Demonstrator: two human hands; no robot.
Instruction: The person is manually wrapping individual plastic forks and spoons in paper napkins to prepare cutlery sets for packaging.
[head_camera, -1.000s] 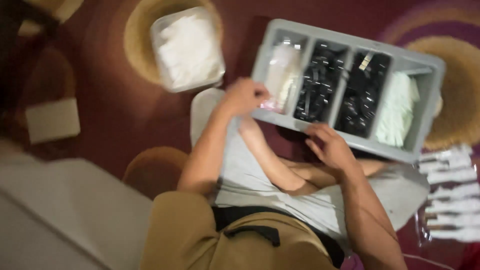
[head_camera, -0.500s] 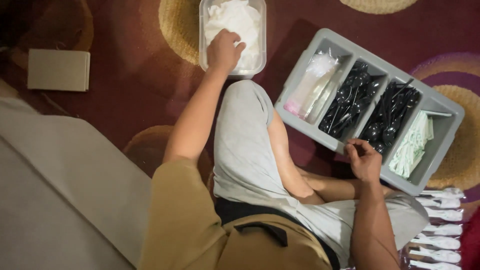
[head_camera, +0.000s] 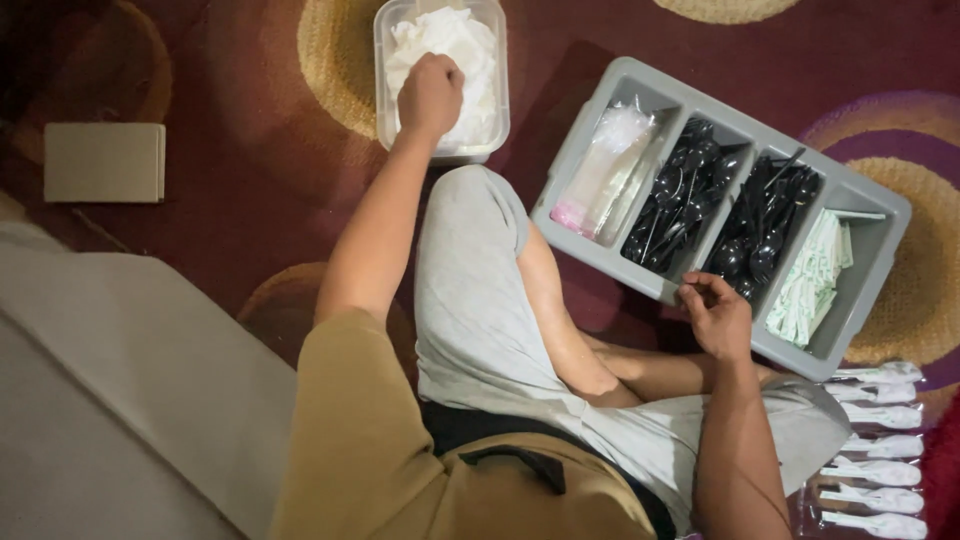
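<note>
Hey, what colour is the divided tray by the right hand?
Grey; the divided tray shows best in the head view, with the right hand at its near edge.

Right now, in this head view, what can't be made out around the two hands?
- Left hand: a fist in the clear tub of white napkins; its grip is hidden.
- Right hand: at the grey tray rim; any pinched item is too small.
- Wrapped packets: cut off by the right edge.

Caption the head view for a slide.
Left hand in a clear tub of white napkins; right hand at the grey cutlery tray.
</note>
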